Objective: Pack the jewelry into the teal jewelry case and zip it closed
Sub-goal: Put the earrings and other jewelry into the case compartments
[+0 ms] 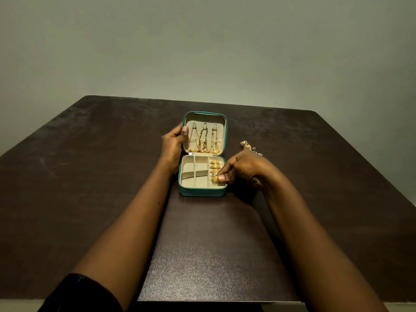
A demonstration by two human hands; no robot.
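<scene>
A: Why is the left hand [172,143] on the lid?

B: It grips the lid's left edge to steady the open case [202,192], mid-worktop [90,176]. The right hand's [242,168] fingers [222,177] pinch a ring [214,177] into the right-hand slot, nearest of the rings [215,166].

A: Anything around?

B: Necklaces [204,140] hang inside the lid. Loose pieces [246,145] lie just right of the case, partly hidden behind the right hand.

- The teal case [203,154] lies open on the dark table [90,176], lid tilted back.
- My left hand [173,143] grips the lid's left edge.
- Gold chains [204,140] hang inside the lid.
- My right hand [238,168] pinches a ring [214,177] at the ring rolls, where gold rings [215,166] sit in a row.
- More jewelry [249,147] lies on the table just beyond my right hand.
</scene>
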